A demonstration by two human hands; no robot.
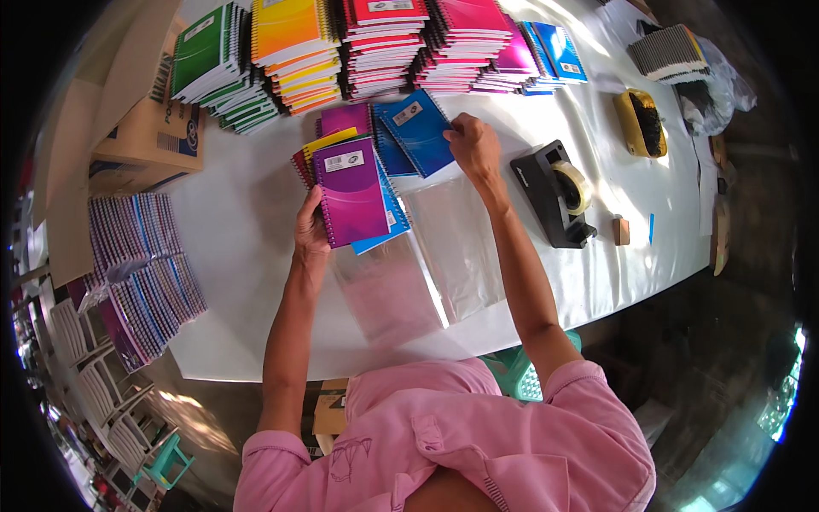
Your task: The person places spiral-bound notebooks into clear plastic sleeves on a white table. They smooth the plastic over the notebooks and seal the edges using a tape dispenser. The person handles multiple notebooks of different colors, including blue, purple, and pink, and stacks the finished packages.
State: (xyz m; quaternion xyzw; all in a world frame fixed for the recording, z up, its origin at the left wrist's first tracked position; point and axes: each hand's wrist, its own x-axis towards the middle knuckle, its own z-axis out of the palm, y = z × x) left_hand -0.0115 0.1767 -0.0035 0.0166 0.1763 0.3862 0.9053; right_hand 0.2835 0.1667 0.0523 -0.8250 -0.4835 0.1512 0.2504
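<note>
My left hand [312,224] is closed on the edge of a purple spiral notebook [354,200], held with a light blue notebook [382,235] showing beneath it. Behind these, yellow, dark red and green notebook edges fan out, though I cannot tell which of them my hand also grips. My right hand [474,149] pinches the right edge of a blue spiral notebook [417,136], tilted over another blue notebook [391,155]. A further purple notebook [341,121] lies partly hidden behind the group. Clear plastic sleeves [456,247] lie on the table below my hands.
Stacked green [205,51], yellow-orange [290,34], red [384,43] and pink notebooks [465,43] line the back. A black tape dispenser [546,196] and yellow container [640,124] stand right. Left are a cardboard box [149,145] and wrapped notebook stacks [141,264].
</note>
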